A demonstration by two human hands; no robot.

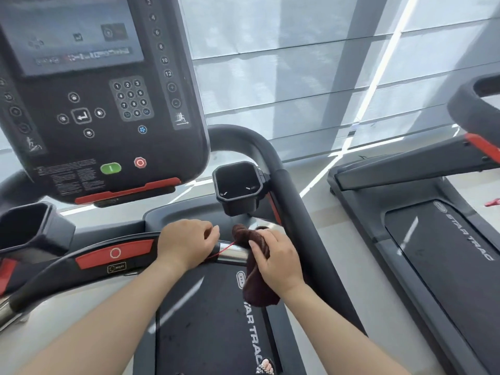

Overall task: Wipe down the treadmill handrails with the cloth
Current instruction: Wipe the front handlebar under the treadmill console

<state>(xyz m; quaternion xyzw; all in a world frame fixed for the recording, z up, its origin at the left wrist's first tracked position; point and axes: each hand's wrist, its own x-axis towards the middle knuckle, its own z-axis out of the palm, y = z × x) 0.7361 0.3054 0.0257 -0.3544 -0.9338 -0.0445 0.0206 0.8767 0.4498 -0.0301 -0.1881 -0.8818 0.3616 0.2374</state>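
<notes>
A dark brown cloth [257, 282] is draped over the shiny metal section of the front handrail [232, 251], bunched on top and hanging down below the bar. My right hand [276, 262] grips the cloth against the rail. Just to its left, my left hand [186, 243] rests curled on the same crossbar, pinching a thin red cord [223, 251] that runs across the metal. The black right side handrail [295, 209] curves up past my right hand.
The console [102, 104] with screen and keypad hangs above my hands. Black cup holders stand at right [238, 188] and left [29, 231]. A red stop panel [115, 253] lies on the crossbar. A second treadmill [433, 239] stands to the right. Below is the belt [211, 334].
</notes>
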